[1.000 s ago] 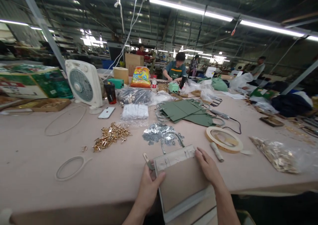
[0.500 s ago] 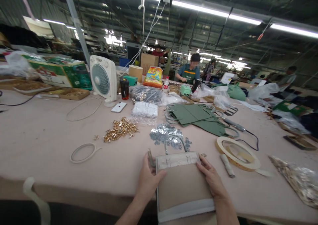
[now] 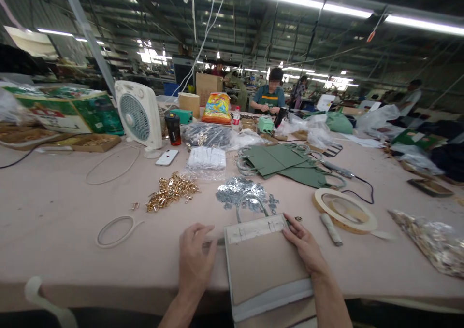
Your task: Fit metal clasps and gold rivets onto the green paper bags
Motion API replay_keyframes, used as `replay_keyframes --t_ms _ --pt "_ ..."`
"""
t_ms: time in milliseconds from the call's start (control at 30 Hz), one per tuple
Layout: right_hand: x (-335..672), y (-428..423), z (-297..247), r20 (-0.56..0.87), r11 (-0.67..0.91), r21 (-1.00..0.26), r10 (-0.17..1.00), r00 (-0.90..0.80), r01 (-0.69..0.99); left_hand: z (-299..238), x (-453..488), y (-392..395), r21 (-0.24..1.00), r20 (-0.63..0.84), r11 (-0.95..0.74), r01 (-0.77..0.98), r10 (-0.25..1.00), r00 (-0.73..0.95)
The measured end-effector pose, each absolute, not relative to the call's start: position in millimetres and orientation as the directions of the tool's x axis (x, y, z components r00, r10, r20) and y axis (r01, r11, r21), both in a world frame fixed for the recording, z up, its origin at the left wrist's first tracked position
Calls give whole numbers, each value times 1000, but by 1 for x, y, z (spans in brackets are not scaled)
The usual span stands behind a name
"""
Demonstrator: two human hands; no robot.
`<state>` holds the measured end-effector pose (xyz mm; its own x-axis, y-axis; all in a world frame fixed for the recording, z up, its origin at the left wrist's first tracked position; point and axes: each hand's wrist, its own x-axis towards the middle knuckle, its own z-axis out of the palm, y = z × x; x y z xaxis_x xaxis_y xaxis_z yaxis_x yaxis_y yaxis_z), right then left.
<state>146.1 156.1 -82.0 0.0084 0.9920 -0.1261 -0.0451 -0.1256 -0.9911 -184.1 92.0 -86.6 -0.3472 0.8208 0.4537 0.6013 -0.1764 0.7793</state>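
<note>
A flat pale grey bag piece with a brown inner panel and a curved handle lies at the table's near edge. My right hand rests on its upper right corner, fingers stretched over the edge. Left of the piece, my left hand lies on the table with its fingers spread, fingertips over a small metal tool. Just beyond lie a heap of silver metal parts and a heap of gold metal parts.
A tape roll and a small white cylinder lie to the right, green bag pieces beyond. A white fan, a phone and a dark cup stand at back left. A person in a green apron works across the table.
My left hand has left the bag piece's left edge and moved left onto the table, fingers spread over the metal tool. The right hand stays on the piece. The camera has shifted slightly.
</note>
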Motion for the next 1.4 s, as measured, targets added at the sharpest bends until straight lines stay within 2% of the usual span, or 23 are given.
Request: replay_keyframes --t_ms 100,200,267,400,567,767,833,933,1000,1100,1200,1400 --pt "143 157 -79 -121 -121 -993 993 -11 -14 -78 -170 93 654 557 -375 657 826 -82" --pt "141 157 -78 -124 -124 -992 992 -2 28 -70 -142 100 623 504 -498 603 845 178" --pt "140 158 -80 -121 -120 -992 993 -9 41 -67 -123 109 612 449 -494 618 860 243" --pt "139 159 -85 -86 -90 -985 996 37 149 -66 -102 124 571 385 -407 713 900 204" --pt "131 162 -97 45 8 -946 993 106 324 -66 -95 130 519 372 -301 800 922 106" --pt "130 157 -111 166 61 -842 975 149 537 -82 -96 131 538 401 -311 784 912 86" --pt "131 158 -107 239 96 -805 956 172 586 -85 -97 132 551 398 -312 774 913 84" --pt "131 171 -91 420 169 -735 874 245 656 -87 -98 132 558 404 -325 763 910 92" --pt "126 190 -77 479 221 -725 842 247 653 -87 -97 133 552 412 -331 765 906 95" --pt "111 226 -62 381 260 -772 920 95 581 -86 -97 133 535 426 -333 777 900 92" --pt "93 260 -62 256 215 -759 966 -22 615 -85 -97 133 530 444 -337 778 892 84" --pt "79 287 -87 161 80 -689 986 45 720 -85 -97 131 568 438 -331 754 897 64"
